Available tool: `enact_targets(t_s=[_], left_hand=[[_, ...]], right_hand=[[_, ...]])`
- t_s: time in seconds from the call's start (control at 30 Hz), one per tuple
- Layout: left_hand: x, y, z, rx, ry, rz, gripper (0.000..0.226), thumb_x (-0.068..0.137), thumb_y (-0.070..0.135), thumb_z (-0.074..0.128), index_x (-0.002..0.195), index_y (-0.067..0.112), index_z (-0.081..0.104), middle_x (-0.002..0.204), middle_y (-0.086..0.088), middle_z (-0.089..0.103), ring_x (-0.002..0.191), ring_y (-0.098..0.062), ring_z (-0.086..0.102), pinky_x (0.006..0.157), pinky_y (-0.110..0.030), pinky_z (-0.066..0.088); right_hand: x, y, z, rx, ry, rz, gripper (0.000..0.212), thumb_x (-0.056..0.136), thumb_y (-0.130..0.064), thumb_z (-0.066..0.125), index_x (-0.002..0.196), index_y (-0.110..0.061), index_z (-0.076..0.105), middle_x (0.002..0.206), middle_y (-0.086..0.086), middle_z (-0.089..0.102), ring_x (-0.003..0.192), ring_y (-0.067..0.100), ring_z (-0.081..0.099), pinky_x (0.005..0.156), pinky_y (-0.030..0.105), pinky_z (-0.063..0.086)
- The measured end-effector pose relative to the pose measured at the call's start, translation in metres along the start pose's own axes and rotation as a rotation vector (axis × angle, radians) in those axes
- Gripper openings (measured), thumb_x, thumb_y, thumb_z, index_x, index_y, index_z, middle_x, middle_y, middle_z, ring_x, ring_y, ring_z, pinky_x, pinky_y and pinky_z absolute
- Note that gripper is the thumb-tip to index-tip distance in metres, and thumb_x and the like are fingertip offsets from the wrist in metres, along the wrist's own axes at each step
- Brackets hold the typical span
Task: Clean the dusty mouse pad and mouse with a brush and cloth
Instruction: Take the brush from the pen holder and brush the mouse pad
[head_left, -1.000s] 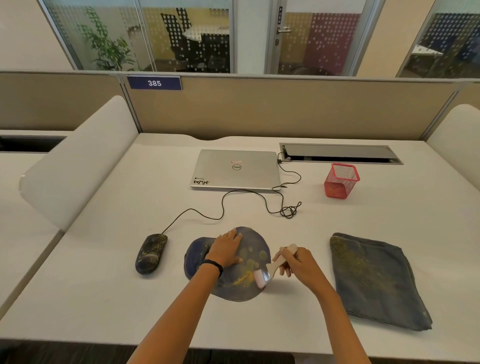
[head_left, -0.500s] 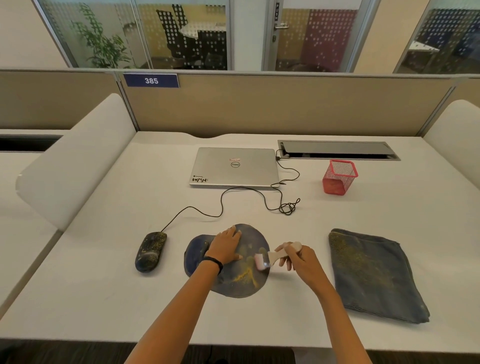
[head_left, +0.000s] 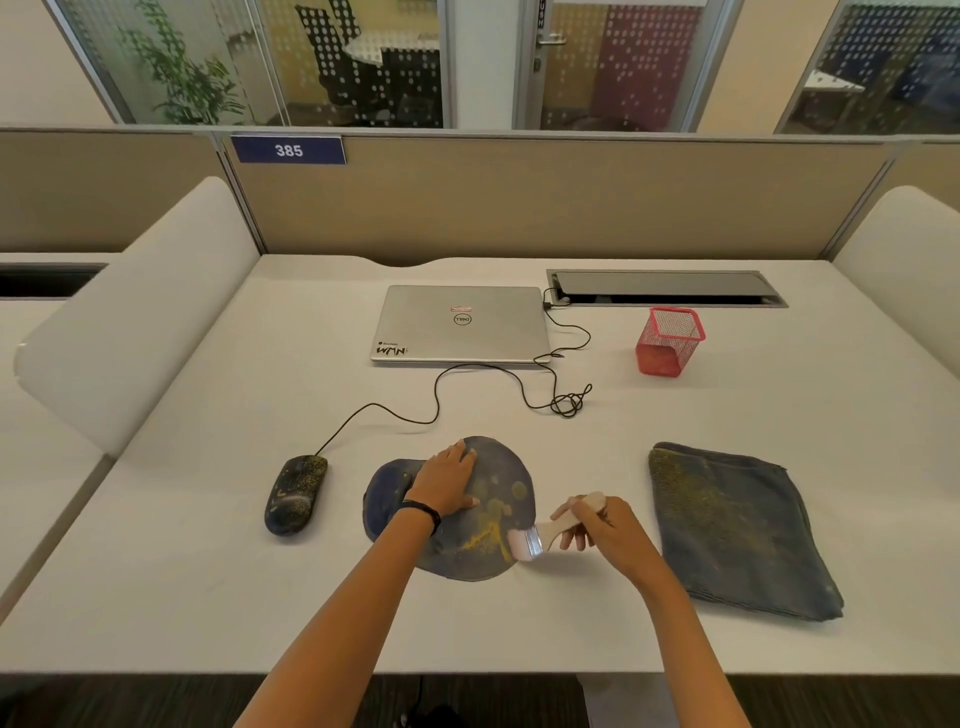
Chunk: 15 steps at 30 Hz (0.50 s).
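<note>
Since half a second ago my brush has swept nearer along the mouse pad's right edge; right hand clamped on its handle; left hand flat, fingers spread, pinning the pad.

Sign: white "385" on a blue plate, fixed at the top edge of the partition, left of centre.

Laptop, lid closed, at the desk's far edge near the middle: round "DELL" badge at lid centre, seen upside down. Sticker at the lid's near left corner, bold black letters, reads roughly "WMN"; small print above it too fine to read. Small reddish label above the badge, illegible.
</note>
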<state>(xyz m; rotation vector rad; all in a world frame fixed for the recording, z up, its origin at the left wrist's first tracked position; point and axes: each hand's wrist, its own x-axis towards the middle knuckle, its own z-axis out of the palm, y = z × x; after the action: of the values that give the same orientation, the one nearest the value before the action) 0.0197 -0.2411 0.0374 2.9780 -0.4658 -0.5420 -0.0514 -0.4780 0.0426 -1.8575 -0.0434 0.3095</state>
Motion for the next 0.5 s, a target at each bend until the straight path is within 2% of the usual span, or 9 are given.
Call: enact_targets(t_s=[0.07, 0.23, 0.4, 0.5], left_hand=[[-0.0005, 0.0001, 0.0000, -0.005, 0.001, 0.000, 0.075, 0.093, 0.035, 0.056, 0.151, 0.008, 0.015, 0.159, -0.013, 0.009, 0.145, -0.028, 0.020, 0.119, -0.036, 0.022], [-0.0005, 0.0008, -0.0004, -0.009, 0.001, -0.001, 0.075, 0.093, 0.035, 0.055, 0.150, 0.008, 0.015, 0.159, -0.013, 0.009, 0.145, -0.029, 0.020, 0.119, -0.036, 0.022], [0.0004, 0.0009, -0.0001, -0.013, -0.004, -0.010, 0.076, 0.093, 0.034, 0.056, 0.151, 0.007, 0.014, 0.159, -0.014, 0.008, 0.145, -0.028, 0.019, 0.119, -0.037, 0.022], [0.0001, 0.0009, 0.0001, -0.014, -0.005, -0.011, 0.076, 0.093, 0.034, 0.056, 0.151, 0.007, 0.014, 0.159, -0.014, 0.009, 0.145, -0.028, 0.019, 0.119, -0.036, 0.021]], right_hand=[[-0.0034, -0.0021, 0.0002, 0.019, -0.024, 0.000, 0.037, 0.099, -0.016, 0.041, 0.083, -0.011, 0.074, 0.063, 0.006, 0.069, 0.057, 0.014, 0.058, 0.057, 0.017, 0.046], [-0.0056, -0.0035, 0.0086, 0.000, 0.136, -0.011, 0.034, 0.100, -0.017, 0.041, 0.085, -0.016, 0.071, 0.064, 0.002, 0.069, 0.054, 0.005, 0.056, 0.055, 0.012, 0.043], [-0.0092, -0.0040, 0.0065, 0.001, -0.031, 0.035, 0.036, 0.100, -0.018, 0.041, 0.084, -0.010, 0.073, 0.062, 0.003, 0.069, 0.054, 0.009, 0.057, 0.057, 0.017, 0.046], [-0.0101, -0.0038, 0.0083, 0.034, 0.080, -0.003, 0.033, 0.100, -0.017, 0.041, 0.089, -0.010, 0.072, 0.065, 0.004, 0.070, 0.054, 0.007, 0.057, 0.056, 0.015, 0.046]])
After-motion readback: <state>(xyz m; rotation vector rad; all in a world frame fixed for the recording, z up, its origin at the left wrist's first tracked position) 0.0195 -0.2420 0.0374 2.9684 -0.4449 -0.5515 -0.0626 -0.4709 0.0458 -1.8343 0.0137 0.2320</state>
